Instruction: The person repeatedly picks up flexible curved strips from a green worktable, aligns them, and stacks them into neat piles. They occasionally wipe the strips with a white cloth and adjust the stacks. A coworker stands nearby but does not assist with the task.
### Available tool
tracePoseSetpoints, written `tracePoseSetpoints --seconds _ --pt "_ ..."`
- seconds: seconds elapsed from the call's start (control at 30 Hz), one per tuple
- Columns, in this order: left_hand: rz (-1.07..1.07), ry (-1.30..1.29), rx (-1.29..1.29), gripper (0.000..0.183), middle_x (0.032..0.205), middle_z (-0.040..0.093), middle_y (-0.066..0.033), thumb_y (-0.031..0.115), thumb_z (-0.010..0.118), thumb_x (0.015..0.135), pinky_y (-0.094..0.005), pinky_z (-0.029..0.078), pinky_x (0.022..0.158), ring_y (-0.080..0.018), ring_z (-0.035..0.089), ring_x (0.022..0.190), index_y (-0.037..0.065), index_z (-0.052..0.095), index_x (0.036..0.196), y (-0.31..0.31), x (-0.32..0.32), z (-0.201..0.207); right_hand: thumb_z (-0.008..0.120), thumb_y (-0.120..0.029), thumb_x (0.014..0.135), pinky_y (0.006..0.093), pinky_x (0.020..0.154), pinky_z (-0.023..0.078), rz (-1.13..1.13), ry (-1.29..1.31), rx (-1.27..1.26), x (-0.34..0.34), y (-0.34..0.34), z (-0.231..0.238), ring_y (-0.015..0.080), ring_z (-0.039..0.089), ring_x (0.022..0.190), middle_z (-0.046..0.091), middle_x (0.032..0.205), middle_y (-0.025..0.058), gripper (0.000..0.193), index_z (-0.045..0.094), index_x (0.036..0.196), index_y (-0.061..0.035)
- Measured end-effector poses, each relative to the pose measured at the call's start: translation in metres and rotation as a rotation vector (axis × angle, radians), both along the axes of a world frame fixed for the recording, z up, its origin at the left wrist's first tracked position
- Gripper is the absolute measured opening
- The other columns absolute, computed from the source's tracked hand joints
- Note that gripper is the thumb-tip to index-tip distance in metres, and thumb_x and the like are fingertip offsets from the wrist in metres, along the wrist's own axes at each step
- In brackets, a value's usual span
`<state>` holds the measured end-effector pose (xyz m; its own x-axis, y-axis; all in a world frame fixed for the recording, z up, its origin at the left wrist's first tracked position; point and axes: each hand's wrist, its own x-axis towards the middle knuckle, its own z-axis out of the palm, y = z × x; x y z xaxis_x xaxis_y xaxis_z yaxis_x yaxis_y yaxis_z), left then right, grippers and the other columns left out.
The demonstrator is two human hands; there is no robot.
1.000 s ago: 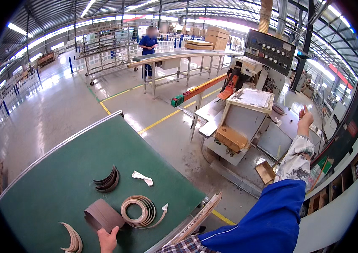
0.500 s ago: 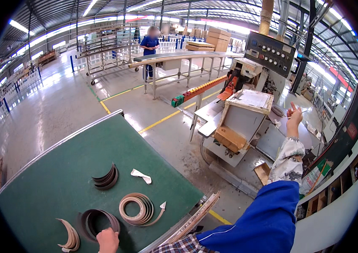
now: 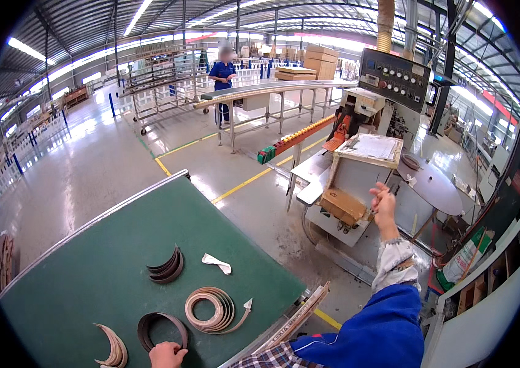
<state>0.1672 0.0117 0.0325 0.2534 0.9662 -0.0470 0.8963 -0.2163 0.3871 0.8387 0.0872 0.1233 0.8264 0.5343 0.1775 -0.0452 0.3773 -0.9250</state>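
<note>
On the green table (image 3: 88, 288), my left hand (image 3: 168, 354) grips the near rim of a dark brown coil of edge banding (image 3: 144, 331). Right of it lies a light wood-coloured coil of edge banding (image 3: 226, 306), its loose end tipped with a white piece. Curved dark strips (image 3: 168, 270) rest beyond the held coil, and curved pale strips (image 3: 114, 348) lie to its left. A crumpled white scrap (image 3: 217, 264) is near the dark strips. My right hand (image 3: 383, 211) is raised off to the right, fingers apart and partly bent, with nothing visible in it, in front of the machine.
A machine with a black control panel (image 3: 394, 78) stands ahead right, with a box-like white housing (image 3: 364, 165) and a round plate (image 3: 434, 187). An orange rail (image 3: 303, 138) juts left. Behind it, a person in blue (image 3: 222, 76) stands by a long conveyor (image 3: 272, 88).
My right hand has come down and left, nearer to me. My left hand stays at the dark coil, which now stands out more clearly. The view has shifted slightly.
</note>
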Motion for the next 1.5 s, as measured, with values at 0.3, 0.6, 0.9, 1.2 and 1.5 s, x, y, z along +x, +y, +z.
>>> tracePoseSetpoints --seconds 0.3,0.6,0.9,1.2,1.5 --pt "-0.132 0.153 0.126 0.013 0.075 0.060 -0.0063 0.018 0.060 0.080 -0.0360 0.045 0.063 -0.0246 0.058 0.071 0.006 0.063 0.076 -0.009 -0.035 -0.033 0.045 -0.012 0.081 0.0229 0.029 0.025 -0.100 -0.095 0.008 0.067 0.004 0.091 0.0074 0.035 0.036 0.060 0.068 0.0113 0.019 0.053 0.066 -0.0026" --pt "0.000 -0.100 0.177 0.006 0.080 0.054 -0.0138 0.009 0.059 0.072 -0.0437 0.044 0.064 -0.0343 0.055 0.074 0.008 0.058 0.078 0.015 -0.036 -0.032 0.050 -0.017 0.091 0.0172 0.035 0.023 0.048 -0.311 -0.104 0.245 -0.034 0.068 0.0023 0.033 0.042 0.053 0.074 -0.0013 0.018 0.059 0.097 -0.0031" --pt "0.304 0.097 0.137 0.039 0.105 0.055 -0.0108 0.006 0.070 0.066 -0.0392 0.045 0.081 -0.0311 0.055 0.097 0.006 0.057 0.103 -0.040 -0.078 -0.017 0.050 -0.010 0.084 0.0145 0.036 0.023 0.574 -0.237 -0.283 -0.085 0.053 0.057 -0.0005 0.033 0.047 0.049 0.069 -0.0046 0.034 0.051 0.116 -0.0003" --pt "0.256 -0.103 0.336 0.015 0.086 0.051 -0.0106 -0.002 0.055 0.068 -0.0373 0.040 0.074 -0.0285 0.052 0.084 0.007 0.052 0.080 -0.017 -0.069 -0.044 0.053 -0.013 0.087 0.0214 0.058 0.046 1.605 -0.730 -0.486 -0.376 0.004 -0.031 0.0056 0.057 0.064 0.060 0.069 -0.0004 0.027 0.058 0.112 -0.0044" --pt "-0.052 0.051 0.371 0.039 0.087 0.052 -0.0060 0.026 0.081 0.047 -0.0430 0.033 0.087 -0.0256 0.050 0.090 0.011 0.058 0.076 -0.035 -0.059 -0.037 0.050 -0.014 0.084 0.0292 0.063 0.048 2.027 -0.696 -0.367 -0.459 -0.027 -0.095 0.0126 0.060 0.065 0.063 0.069 0.0064 0.029 0.055 0.109 -0.0014"
